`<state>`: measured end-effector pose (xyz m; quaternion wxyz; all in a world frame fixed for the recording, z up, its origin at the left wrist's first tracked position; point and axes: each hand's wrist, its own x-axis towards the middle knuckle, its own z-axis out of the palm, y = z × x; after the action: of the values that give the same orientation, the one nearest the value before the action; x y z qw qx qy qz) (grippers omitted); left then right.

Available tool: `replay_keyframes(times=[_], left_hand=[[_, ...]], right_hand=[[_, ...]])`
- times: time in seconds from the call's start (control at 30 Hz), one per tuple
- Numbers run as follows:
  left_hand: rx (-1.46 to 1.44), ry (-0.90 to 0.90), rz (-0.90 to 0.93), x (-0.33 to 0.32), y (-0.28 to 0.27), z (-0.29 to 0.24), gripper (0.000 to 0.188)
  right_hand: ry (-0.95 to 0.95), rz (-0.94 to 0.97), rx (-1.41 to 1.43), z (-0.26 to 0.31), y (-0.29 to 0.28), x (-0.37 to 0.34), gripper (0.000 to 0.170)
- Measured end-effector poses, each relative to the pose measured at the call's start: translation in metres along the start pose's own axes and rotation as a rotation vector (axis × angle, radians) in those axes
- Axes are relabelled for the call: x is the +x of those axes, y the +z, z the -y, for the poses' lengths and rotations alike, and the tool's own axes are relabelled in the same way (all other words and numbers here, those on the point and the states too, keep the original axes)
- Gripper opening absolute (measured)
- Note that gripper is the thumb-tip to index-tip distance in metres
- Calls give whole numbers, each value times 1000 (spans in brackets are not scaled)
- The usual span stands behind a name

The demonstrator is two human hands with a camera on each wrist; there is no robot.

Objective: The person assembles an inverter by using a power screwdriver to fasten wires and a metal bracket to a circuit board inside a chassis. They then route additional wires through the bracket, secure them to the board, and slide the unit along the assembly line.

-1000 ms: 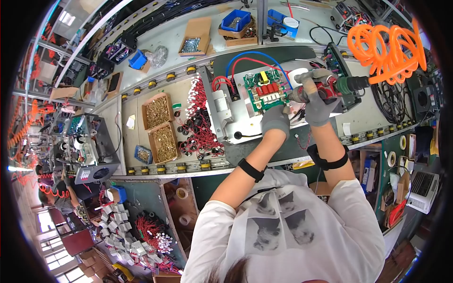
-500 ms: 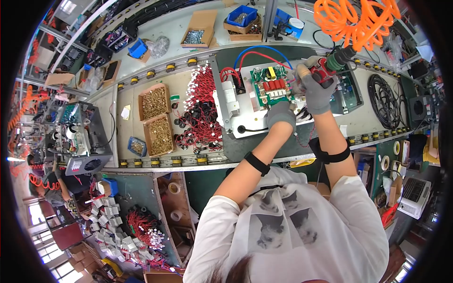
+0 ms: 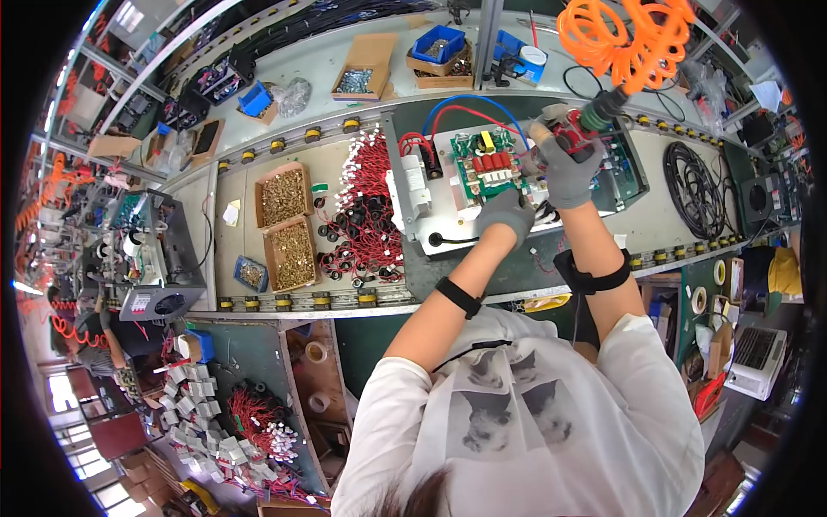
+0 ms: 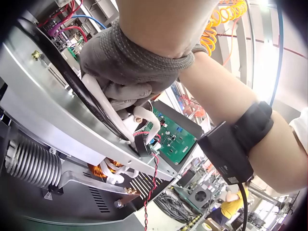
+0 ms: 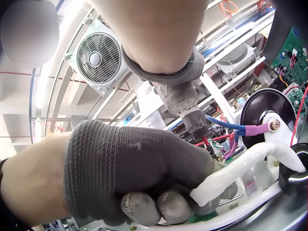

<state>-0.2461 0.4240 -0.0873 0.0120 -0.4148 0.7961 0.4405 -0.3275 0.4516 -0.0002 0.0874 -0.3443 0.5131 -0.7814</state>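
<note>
Holding a red-and-green power tool in a curled grip: right hand, gray glove. Tool sits over the right end of a metal chassis, orange coiled hose above it. Left hand, also gloved, fingers curled on a white cable, at the near edge of the green circuit board; cable runs through a black ring. Hands apart, near each other. Red wire bundle left of chassis, then two cartons of brass-colored parts.
</note>
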Motion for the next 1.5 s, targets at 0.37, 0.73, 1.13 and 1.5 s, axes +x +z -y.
replay_keyframes(times=[0.37,0.73,1.13,1.5], left_hand=[[-97,353,-329,-87,-41,19,28],[228,981,-612,-105,-131,68,18],[173,1217,-523,-62,-130,97,22],[225,1262,-566,-62,-130,95,19]], right_hand=[[258,3,47,98,-115,-80,29],[790,-582,-325,-17,-150,-308,44],[837,-658,-733,-101,-142,-351,42],[772,-675,-648,-119,-143,-367,42]])
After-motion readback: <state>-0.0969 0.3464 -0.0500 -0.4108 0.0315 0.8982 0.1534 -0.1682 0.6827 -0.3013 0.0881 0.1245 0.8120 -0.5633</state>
